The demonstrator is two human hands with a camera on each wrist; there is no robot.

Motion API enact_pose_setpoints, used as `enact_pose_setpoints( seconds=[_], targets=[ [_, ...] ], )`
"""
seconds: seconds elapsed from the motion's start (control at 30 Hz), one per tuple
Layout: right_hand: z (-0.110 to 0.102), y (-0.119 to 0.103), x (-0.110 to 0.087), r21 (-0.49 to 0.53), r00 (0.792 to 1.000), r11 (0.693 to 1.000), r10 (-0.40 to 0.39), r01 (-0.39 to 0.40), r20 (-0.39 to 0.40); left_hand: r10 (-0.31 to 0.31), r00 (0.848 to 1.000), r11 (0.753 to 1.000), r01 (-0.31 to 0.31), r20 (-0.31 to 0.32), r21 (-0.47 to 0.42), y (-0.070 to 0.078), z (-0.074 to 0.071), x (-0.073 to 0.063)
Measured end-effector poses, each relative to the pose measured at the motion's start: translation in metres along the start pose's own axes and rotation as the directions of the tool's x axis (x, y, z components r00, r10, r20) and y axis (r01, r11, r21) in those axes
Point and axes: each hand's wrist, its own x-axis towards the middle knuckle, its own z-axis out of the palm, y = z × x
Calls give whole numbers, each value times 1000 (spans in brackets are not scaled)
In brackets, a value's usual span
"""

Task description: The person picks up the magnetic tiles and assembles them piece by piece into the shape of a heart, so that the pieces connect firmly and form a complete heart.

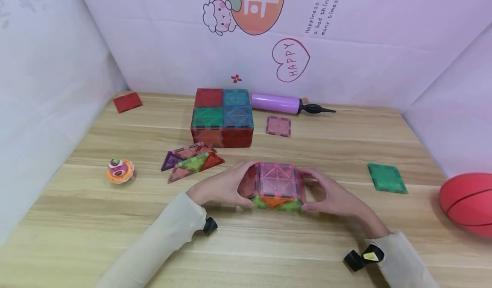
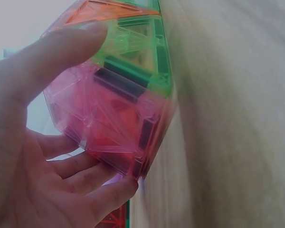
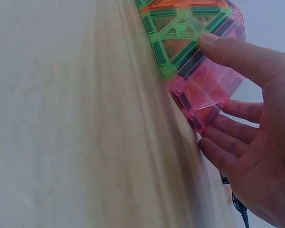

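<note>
Between the two hands is a small box of translucent magnetic tiles (image 1: pixel 277 180), pink on top, with green and orange triangles along its near side. My left hand (image 1: pixel 229 185) holds its left side. In the left wrist view the thumb lies on a green triangle tile (image 2: pixel 133 40) and the fingertips touch the pink side's far edge. From the right, my right hand (image 1: pixel 333 192) grips the opposite side, thumb on the green triangle tile (image 3: pixel 180 31) at that end, fingers behind the pink side. The box's underside is hidden.
Behind stands a larger tile block (image 1: pixel 223 117). Loose triangle tiles (image 1: pixel 194 162) lie left of centre. Around are a pink tile (image 1: pixel 278 126), green tile (image 1: pixel 387 177), red tile (image 1: pixel 128 102), purple hand pump (image 1: pixel 276 103), cake-like toy (image 1: pixel 120 171) and red ball (image 1: pixel 469 202).
</note>
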Motion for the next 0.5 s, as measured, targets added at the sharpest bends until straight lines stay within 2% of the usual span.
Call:
enact_pose_setpoints(
  seconds=[0.5],
  targets=[
    [-1,-9,14,44,999,999,-28,27,29,-47,998,999,47,-31,11,0,0,-2]
  ],
)
